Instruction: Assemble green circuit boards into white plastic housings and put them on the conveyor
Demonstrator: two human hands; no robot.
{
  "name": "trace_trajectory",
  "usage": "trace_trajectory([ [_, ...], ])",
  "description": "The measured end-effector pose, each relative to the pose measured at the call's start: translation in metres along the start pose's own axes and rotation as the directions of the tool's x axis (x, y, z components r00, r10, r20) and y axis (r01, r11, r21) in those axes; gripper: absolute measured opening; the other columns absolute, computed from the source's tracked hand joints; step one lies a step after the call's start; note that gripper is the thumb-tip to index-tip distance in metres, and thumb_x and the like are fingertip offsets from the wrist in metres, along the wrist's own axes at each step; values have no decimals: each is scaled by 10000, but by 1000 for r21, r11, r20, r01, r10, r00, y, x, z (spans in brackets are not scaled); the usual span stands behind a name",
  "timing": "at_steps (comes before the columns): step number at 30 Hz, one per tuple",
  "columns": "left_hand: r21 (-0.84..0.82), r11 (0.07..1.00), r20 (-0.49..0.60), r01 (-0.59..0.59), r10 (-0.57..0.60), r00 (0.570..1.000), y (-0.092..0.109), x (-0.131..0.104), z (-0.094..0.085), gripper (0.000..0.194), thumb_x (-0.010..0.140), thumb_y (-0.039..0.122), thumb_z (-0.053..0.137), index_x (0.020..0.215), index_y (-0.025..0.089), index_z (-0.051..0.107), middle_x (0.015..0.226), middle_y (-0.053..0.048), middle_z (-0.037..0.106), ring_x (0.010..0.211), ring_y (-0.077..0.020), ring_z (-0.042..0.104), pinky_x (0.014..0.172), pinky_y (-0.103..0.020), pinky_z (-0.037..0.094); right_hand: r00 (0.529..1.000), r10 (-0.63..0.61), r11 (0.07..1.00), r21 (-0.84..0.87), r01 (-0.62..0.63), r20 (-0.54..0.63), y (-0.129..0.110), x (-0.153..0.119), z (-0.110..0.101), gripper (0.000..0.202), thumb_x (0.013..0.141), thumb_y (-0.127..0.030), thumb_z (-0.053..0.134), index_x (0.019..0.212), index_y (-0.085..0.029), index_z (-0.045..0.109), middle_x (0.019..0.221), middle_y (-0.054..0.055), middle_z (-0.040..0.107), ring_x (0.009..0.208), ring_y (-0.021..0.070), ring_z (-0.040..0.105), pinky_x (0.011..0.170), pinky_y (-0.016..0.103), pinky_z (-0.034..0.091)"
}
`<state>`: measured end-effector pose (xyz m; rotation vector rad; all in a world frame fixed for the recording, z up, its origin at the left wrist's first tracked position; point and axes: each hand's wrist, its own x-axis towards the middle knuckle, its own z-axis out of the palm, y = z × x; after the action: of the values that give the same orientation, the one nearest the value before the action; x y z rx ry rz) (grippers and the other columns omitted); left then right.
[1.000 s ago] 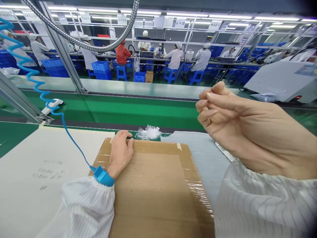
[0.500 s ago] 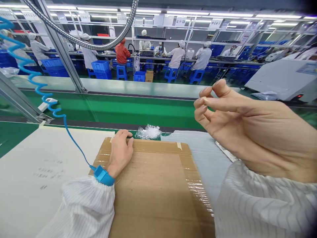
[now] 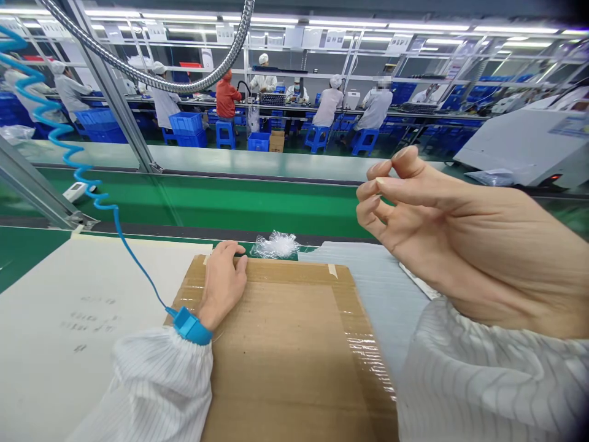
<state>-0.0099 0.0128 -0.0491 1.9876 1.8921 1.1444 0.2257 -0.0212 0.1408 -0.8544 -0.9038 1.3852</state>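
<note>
A brown cardboard piece [image 3: 294, 344] with clear tape along its edges lies in front of me. My left hand [image 3: 224, 282] rests on its far left corner, fingers slightly apart and holding nothing; a blue wrist strap [image 3: 191, 325] with a coiled cord is around that wrist. Raised at the right, above the bench, my right hand [image 3: 427, 215] has its fingers curled and somewhat apart, with nothing visible between them. Crumpled clear plastic [image 3: 277, 245] sits just beyond the cardboard's far edge.
White paper [image 3: 55, 307] with handwriting covers the left side, and pale foam sheet [image 3: 375, 288] lies right of the cardboard. A metal post [image 3: 110, 86] and flexible metal hose [image 3: 184, 85] stand ahead. Beyond the green belt [image 3: 257, 202], several people sit at benches.
My right hand has shifted very slightly left. The coiled blue cord has swung a little to the left. My left hand stays on the cardboard.
</note>
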Motion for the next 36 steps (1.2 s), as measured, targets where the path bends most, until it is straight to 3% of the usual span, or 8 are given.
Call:
trace_trajectory([
  [16, -2, 1000, 5, 8, -8, 1000, 1, -1, 0, 164, 859, 181, 518, 959, 142, 642, 1124, -129, 647, 1108, -272, 587, 1024, -455, 454, 999, -8, 1000, -9, 9, 40, 2, 0, -7, 221, 759, -63, 754, 841, -236, 643, 949, -22, 563, 836, 76, 597, 673, 165, 553],
  [31, -4, 1000, 18, 14, -14, 1000, 2, -1, -2, 162, 861, 191, 517, 965, 156, 636, 1143, -123, 646, 1126, -275, 586, 1027, -458, 453, 1000, 0, 1000, -19, 0, 13, 1, 0, 1, 201, 756, -48, 717, 800, -218, 618, 913, -21, 544, 760, 66, 548, 618, 148, 510],
  [36, -11, 1000, 21, 23, -22, 1000, 4, -1, -2, 172, 867, 188, 514, 976, 143, 640, 1151, -131, 639, 1133, -273, 581, 1036, -455, 449, 1000, 19, 996, -90, -17, 24, 15, 8, 9, 200, 702, -64, 726, 741, -227, 617, 854, -44, 543, 725, 72, 527, 597, 189, 453],
])
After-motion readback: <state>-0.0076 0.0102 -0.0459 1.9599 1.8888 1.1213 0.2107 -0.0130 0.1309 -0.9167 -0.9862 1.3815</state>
